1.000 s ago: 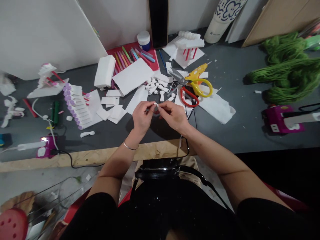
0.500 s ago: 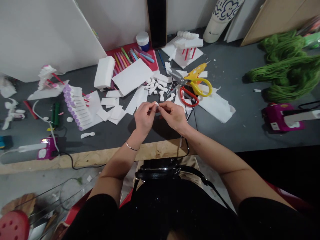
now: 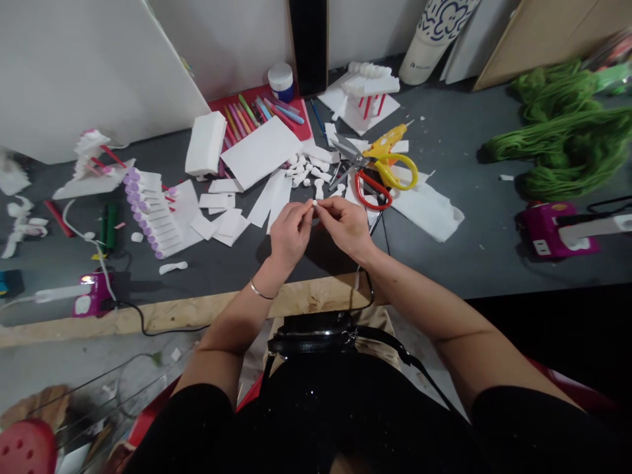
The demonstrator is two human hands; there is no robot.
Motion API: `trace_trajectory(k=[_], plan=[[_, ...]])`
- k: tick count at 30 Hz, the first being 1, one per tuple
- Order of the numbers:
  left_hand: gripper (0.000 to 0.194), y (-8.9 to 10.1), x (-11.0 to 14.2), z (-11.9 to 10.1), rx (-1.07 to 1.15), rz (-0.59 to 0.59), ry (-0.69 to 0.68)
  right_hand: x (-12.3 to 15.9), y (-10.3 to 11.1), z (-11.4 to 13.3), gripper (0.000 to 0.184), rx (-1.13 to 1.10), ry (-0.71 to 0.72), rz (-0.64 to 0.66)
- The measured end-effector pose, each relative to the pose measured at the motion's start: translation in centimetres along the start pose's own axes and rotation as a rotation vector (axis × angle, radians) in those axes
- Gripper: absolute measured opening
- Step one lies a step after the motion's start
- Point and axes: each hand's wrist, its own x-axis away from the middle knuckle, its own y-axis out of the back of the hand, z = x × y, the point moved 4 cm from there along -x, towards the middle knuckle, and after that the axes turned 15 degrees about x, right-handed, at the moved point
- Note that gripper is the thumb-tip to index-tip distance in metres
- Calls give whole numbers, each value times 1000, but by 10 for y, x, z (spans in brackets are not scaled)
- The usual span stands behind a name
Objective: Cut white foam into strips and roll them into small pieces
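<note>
Between the fingertips of my left hand (image 3: 291, 230) and my right hand (image 3: 344, 225) is a small white piece (image 3: 315, 203), mostly covered by the fingers; its material is hard to tell. Both hands pinch it above the grey table. Just beyond lies a pile of small white rolled pieces (image 3: 309, 172), some shaped like little bones. Scissors (image 3: 388, 178) with one red and one yellow handle rest right of the pile, blades partly apart, over a yellow glue gun (image 3: 388, 141). White strips and rectangles (image 3: 230, 222) are scattered left of my hands.
Rolled purple-ended strips (image 3: 153, 210) stand in a stepped row on the left. A small white model on red posts (image 3: 370, 85) is at the back. Markers (image 3: 247, 115) lie on a red sheet. Green yarn (image 3: 557, 138) and a purple power block (image 3: 557, 230) sit right; a bottle (image 3: 424, 52) stands behind.
Both hands have shifted slightly right with the small white piece, which stays pinched between them. The fingers have moved a little around it. The things on the table remain in place.
</note>
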Motion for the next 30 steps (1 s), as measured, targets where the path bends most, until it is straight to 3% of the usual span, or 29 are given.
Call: trace_trajectory(k=[4, 8, 18, 25, 30], plan=[[28, 4, -1, 5, 158, -6, 154, -1, 0, 1, 32, -40, -10, 38], [36, 7, -1, 14, 342, -8, 329, 0, -2, 2, 38, -70, -10, 116], [41, 7, 0, 13, 256, -8, 294, 0, 2, 0, 38, 74, 26, 108], [36, 7, 2, 17, 231, -36, 331, 1, 3, 3, 33, 181, 65, 132], [45, 4, 3, 22, 280, -25, 373, 0, 5, 3, 26, 203, 72, 106]])
